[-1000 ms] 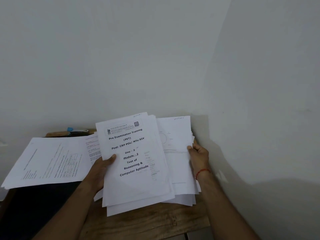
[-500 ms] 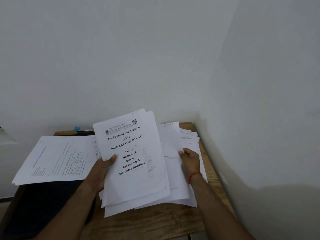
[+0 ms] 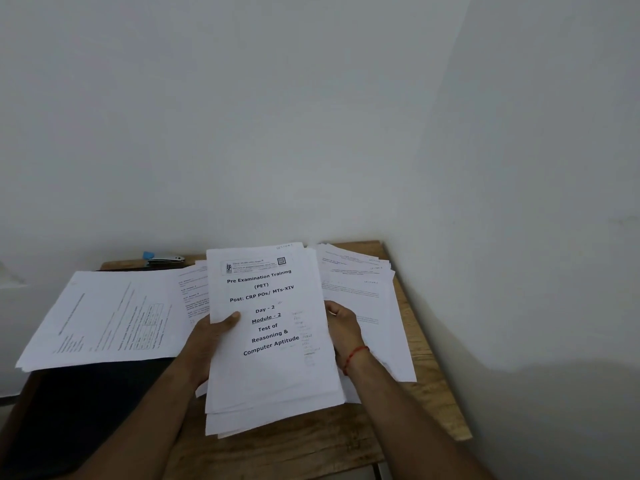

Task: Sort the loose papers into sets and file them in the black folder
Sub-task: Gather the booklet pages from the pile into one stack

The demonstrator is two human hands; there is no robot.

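My left hand (image 3: 211, 336) grips a thick stack of white papers (image 3: 273, 372) by its left edge, thumb on the top sheet titled "Pre Examination Training". My right hand (image 3: 343, 327), with a red thread at the wrist, holds the stack's right edge. A fanned pile of loose papers (image 3: 367, 299) lies on the table to the right, partly under my right hand. More printed sheets (image 3: 107, 320) lie to the left, overlapping the black folder (image 3: 86, 407), which is partly hidden by them and by my left forearm.
The small wooden table (image 3: 429, 403) stands in a corner, with white walls behind and close on the right. A stapler with a blue end (image 3: 162, 259) lies at the table's back edge. The table's right and front edges are close to the papers.
The right-hand papers have come down flat onto the table as a fanned pile. My right hand has moved in to the right edge of the stack held by my left hand.
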